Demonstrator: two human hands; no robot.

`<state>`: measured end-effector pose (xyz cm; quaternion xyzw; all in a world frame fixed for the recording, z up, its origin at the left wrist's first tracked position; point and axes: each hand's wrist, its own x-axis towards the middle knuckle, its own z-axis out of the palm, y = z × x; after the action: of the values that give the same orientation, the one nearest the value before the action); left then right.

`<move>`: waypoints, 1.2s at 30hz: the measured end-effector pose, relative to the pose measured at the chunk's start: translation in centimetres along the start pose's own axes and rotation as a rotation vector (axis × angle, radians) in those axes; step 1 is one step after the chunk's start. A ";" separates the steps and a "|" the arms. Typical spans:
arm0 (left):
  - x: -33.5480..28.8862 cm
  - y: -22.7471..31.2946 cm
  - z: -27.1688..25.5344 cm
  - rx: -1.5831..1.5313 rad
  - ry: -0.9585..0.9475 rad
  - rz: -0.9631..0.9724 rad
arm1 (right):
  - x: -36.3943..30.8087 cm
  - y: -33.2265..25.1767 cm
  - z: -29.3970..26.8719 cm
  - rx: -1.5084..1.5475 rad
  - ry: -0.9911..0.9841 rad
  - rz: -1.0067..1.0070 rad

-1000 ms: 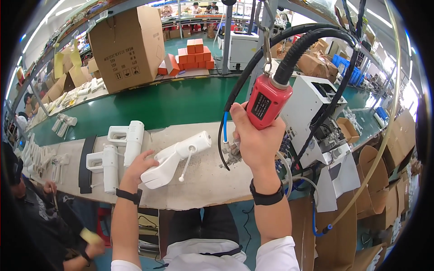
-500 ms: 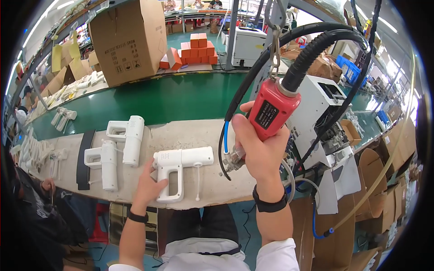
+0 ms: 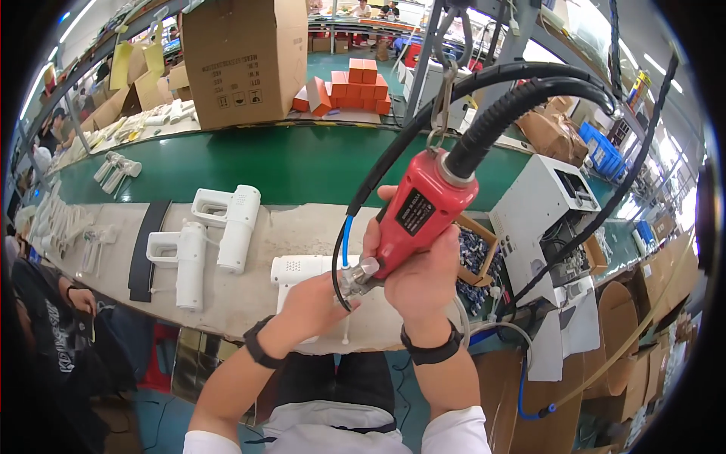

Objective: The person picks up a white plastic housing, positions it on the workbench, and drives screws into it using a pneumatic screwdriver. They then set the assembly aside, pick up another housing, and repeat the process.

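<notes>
Head view: right hand wrapped tight round red power screwdriver, tool hanging from black hose, metal tip angled down-left. Left hand lies over white plastic gun-shaped housing on beige counter, fingers closed against it, touching screwdriver tip. Two more white housings lie left, side by side. Open box of small dark screws just right of right hand. Green conveyor belt behind.

At frame centre, the right hand grips a red power screwdriver; the left hand rests on a white housing.
</notes>
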<state>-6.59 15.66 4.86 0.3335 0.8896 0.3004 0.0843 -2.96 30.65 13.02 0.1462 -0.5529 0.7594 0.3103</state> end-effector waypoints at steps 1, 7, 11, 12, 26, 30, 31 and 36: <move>0.6 -1.4 1.4 -0.093 0.080 0.092 | 0.2 0.2 0.0 -0.026 -0.089 -0.005; 2.2 -3.3 2.9 -0.309 0.216 0.269 | 0.1 1.2 0.1 0.116 -0.052 0.062; 2.6 -3.4 1.8 -0.271 -0.025 0.061 | 0.5 1.3 0.0 0.025 0.076 -0.077; 2.5 -3.3 1.6 -0.270 -0.038 0.027 | 0.4 1.2 -0.3 0.024 0.071 -0.080; 2.6 -4.2 3.5 0.205 0.186 -0.060 | 0.5 5.3 -2.4 -0.244 0.243 -0.084; 3.0 -5.3 4.8 0.352 0.216 0.012 | 0.0 6.0 -2.8 -0.299 0.266 -0.079; 3.1 -5.4 4.9 0.350 0.209 0.010 | 0.0 5.9 -2.8 -0.297 0.297 -0.061; 3.3 -5.1 4.5 0.385 0.234 0.055 | 0.9 4.5 -2.5 -0.289 0.395 -0.195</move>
<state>-10.26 16.94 -1.62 0.3305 0.9249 0.1637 -0.0928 -6.17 32.36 9.32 0.0020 -0.5677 0.6528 0.5017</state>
